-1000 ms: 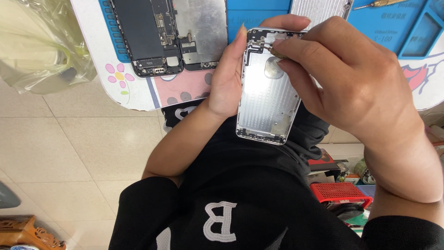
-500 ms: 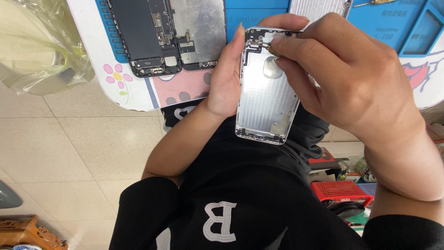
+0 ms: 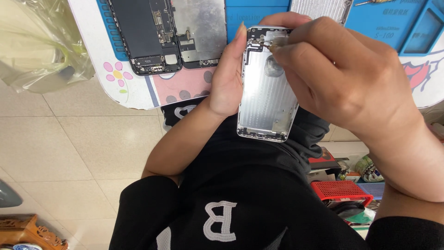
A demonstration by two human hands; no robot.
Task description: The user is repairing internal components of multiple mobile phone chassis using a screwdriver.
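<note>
My left hand (image 3: pixel 230 78) holds an empty silver phone housing (image 3: pixel 268 99) from its left side, inside facing up, above my lap. My right hand (image 3: pixel 347 78) is over the housing's upper right, fingers pinched on a thin metal tool whose tip (image 3: pixel 266 45) touches the top left corner of the housing. Most of the tool is hidden by my fingers. On the table beyond lie an opened dark phone body (image 3: pixel 145 37) with its circuit boards showing and a grey metal screen plate (image 3: pixel 199 30) next to it.
A blue work mat (image 3: pixel 384 23) covers the white table with a flower print (image 3: pixel 115 74). A clear plastic bag (image 3: pixel 37 46) sits at the left. A red basket (image 3: pixel 340 190) and clutter stand on the floor to the right. Beige tiles (image 3: pixel 69 143) lie below.
My right hand has shifted slightly, and the tool tip has moved a little along the top corner of the housing. The left hand keeps the housing steady.
</note>
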